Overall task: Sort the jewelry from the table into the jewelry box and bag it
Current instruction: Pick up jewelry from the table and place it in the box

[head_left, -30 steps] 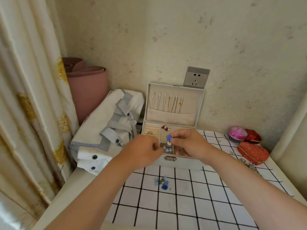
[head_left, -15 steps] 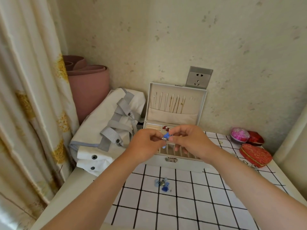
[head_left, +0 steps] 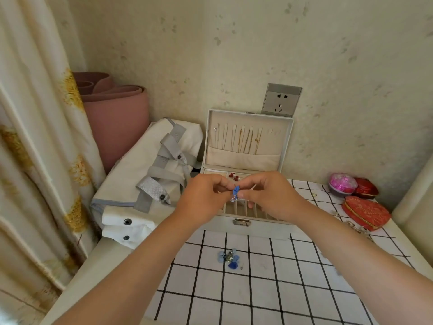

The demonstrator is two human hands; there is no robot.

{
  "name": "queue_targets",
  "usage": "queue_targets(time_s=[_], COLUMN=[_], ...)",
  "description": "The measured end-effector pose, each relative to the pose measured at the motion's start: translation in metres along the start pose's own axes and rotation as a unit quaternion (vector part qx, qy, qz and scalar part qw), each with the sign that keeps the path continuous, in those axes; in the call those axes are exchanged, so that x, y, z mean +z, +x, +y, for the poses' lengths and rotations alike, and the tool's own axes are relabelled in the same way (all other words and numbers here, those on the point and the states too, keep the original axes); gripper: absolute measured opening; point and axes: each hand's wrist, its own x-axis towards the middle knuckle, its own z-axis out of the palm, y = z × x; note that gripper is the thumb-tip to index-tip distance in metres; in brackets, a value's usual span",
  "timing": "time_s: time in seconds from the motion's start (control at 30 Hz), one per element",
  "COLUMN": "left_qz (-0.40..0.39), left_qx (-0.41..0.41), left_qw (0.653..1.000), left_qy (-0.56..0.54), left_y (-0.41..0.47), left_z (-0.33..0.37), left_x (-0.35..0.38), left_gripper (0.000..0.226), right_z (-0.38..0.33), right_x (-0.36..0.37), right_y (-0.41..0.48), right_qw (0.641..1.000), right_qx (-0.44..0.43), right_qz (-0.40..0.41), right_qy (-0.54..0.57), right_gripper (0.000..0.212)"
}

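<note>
From the head view, the left hand (head_left: 206, 195) and right hand (head_left: 271, 195) together pinch a small blue bow-shaped earring (head_left: 235, 192) above the open white jewelry box (head_left: 248, 221); a cluster of blue jewelry (head_left: 229, 258) lies on the checked tablecloth (head_left: 269, 289), beside the white canvas bag (head_left: 145, 181).

One jewelry box (head_left: 264, 228), one bag (head_left: 140, 170), one socket (head_left: 281, 99), one rolled mat (head_left: 117, 123).

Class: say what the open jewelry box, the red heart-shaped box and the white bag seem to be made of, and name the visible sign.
Jewelry box: pale smooth shell, likely faux leather over board; matte cream fabric lining; metal clasp.
Heart-shaped box: probably brocade-covered, from its patterned sheen and gold rim.
Bag: creased white cloth or paper-like fabric; ribbed grey webbing straps.
</note>
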Motion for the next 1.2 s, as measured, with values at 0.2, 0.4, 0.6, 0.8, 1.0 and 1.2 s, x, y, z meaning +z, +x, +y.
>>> queue_targets(time_s=[0.2, 0.4, 0.6, 0.8, 1.0, 1.2], left_qz=[-0.042, -0.085, -0.065, -0.111, -0.081, -0.050], left_qx=[-0.025, 0.014, 0.080, 0.116, 0.113, 0.130], left_qw=[0.999, 0.983, 0.963, 0.953, 0.956, 0.949], left_qy=[0.024, 0.162, 0.250, 0.258, 0.260, 0.283], left_y=[-0.001, -0.001, -0.007, -0.013, -0.012, -0.012], left_z=[-0.007, -0.020, -0.021, -0.026, -0.027, -0.031], left_x=[-0.002, -0.008, -0.013, -0.008, -0.011, -0.008], left_gripper=[0.016, 0.025, 0.018, 0.022, 0.019, 0.022], right_z=[0.016, 0.015, 0.015, 0.015, 0.019, 0.019], right_x=[0.008, 0.010, 0.006, 0.017, 0.020, 0.021], right_y=[0.008, 0.013, 0.009, 0.012, 0.013, 0.012], right_qw=[0.992, 0.942, 0.912, 0.897, 0.917, 0.938], right_qx=[-0.033, -0.109, -0.151, -0.157, -0.134, -0.105], right_qz=[0.018, -0.056, -0.074, -0.093, -0.036, -0.069], right_qy=[-0.123, -0.314, -0.374, -0.403, -0.374, -0.324], right_gripper=[0.016, 0.016, 0.017, 0.024, 0.024, 0.015])
